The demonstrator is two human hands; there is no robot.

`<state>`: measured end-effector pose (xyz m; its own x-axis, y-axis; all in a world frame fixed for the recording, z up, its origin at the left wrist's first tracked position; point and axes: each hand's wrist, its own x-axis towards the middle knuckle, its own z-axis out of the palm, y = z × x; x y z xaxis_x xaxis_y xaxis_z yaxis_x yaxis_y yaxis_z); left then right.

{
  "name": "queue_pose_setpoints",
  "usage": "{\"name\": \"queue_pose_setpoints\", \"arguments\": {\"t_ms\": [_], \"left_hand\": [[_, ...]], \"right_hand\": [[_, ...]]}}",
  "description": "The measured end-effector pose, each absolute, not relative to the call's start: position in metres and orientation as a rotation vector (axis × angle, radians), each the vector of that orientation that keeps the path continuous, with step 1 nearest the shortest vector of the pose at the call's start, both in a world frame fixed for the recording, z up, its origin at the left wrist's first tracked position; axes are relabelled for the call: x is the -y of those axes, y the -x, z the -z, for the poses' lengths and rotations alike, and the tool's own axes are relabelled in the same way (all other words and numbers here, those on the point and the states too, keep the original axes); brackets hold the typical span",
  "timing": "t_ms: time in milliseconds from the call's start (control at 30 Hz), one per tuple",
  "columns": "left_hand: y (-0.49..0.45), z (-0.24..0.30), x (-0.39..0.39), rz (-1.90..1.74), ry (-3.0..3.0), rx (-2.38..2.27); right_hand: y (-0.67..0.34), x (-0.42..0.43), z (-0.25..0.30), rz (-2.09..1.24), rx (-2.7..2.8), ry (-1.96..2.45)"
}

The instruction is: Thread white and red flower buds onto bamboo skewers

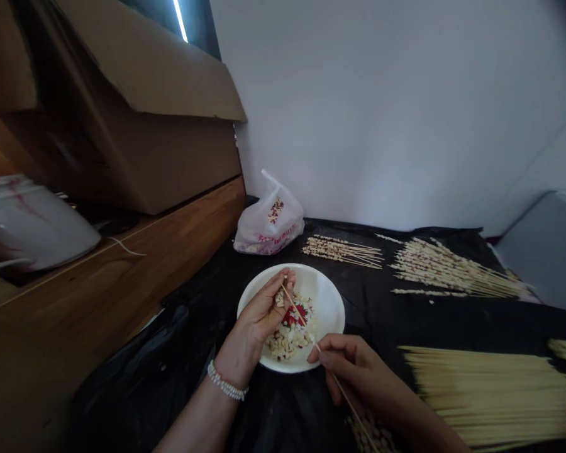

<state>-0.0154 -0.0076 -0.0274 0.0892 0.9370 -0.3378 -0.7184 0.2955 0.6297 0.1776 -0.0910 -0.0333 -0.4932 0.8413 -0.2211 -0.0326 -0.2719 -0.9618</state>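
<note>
A white bowl holds small pale pieces of food with a red patch among them. My left hand reaches into the bowl, its fingers pinched together at the tip of a thin bamboo skewer. My right hand sits at the bowl's near rim, fingers closed around the skewer's shaft, which runs back toward me. A bead bracelet circles my left wrist.
Black plastic sheeting covers the table. Bare skewers lie in a heap at right. Loaded skewers lie in two groups behind. A white plastic bag stands by the wall. Cardboard boxes and a wooden shelf are at left.
</note>
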Motion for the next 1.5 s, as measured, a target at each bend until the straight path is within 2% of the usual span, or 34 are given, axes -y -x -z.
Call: {"name": "queue_pose_setpoints", "arguments": {"t_ms": [333,933,1500], "left_hand": [[0.017,0.031,0.001,-1.236,-0.369,-0.762],[0.003,0.005,0.008,-1.146,-0.011,-0.741],[0.022,0.050,-0.001,-1.239,-0.502,-0.811]], "right_hand": [[-0.170,0.095,0.031,-1.856,1.303,1.044],[-0.169,0.096,0.033,-1.805,1.226,1.058],[-0.168,0.098,0.027,-1.828,1.235,1.062]]}}
